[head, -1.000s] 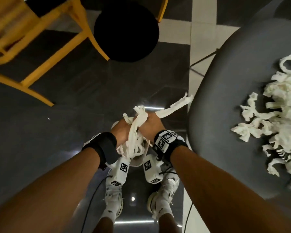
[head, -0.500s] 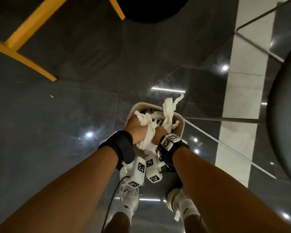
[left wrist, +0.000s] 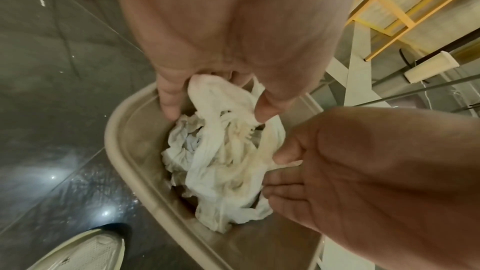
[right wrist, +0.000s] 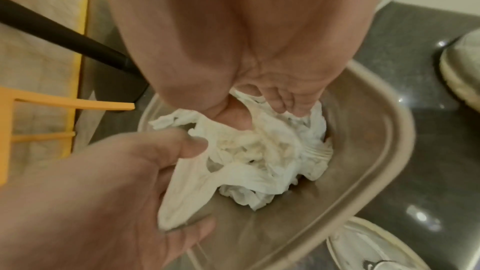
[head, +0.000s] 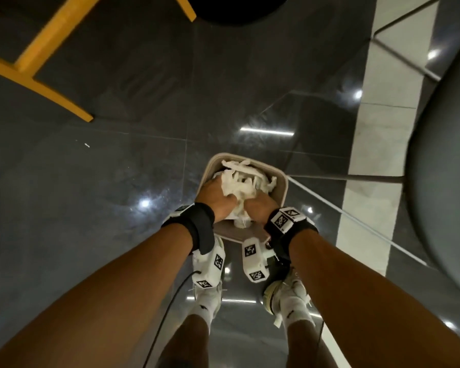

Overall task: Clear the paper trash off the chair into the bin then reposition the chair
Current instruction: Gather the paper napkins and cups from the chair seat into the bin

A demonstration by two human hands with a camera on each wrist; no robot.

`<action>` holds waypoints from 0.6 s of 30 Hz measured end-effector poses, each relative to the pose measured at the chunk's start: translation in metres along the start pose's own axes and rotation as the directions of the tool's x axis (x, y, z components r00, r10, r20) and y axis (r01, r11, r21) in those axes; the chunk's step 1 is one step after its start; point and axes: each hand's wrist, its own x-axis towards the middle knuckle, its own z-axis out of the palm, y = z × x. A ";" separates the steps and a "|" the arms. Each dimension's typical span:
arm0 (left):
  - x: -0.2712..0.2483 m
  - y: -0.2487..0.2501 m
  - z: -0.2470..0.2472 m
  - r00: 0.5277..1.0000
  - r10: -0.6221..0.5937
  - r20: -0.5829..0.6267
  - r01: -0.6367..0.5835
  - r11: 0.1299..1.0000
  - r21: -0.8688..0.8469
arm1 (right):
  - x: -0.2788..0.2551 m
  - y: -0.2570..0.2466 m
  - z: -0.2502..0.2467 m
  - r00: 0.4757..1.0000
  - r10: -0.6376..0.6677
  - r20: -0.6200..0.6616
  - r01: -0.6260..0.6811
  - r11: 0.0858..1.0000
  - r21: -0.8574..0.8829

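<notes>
Paper trash (head: 241, 181) between both hands (head: 235, 200), inside bin (head: 280, 192).

Crumpled white paper trash (head: 241, 181), torn into twisted strips, heaped inside beige rounded-square bin (head: 281, 191) on dark floor. Grey chair (head: 446, 181) just beside, at right.

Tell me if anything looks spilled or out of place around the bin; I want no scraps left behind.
Mostly tidy: both hands press the paper trash into the bin. One small white fleck lies on the dark floor left of the bin; what it is cannot be told.
</notes>
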 end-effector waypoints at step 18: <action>-0.129 0.258 -0.018 0.894 0.382 -0.234 -0.288 0.891 0.351 | -0.223 0.060 -0.164 0.931 -0.021 -0.365 0.262 0.736 0.625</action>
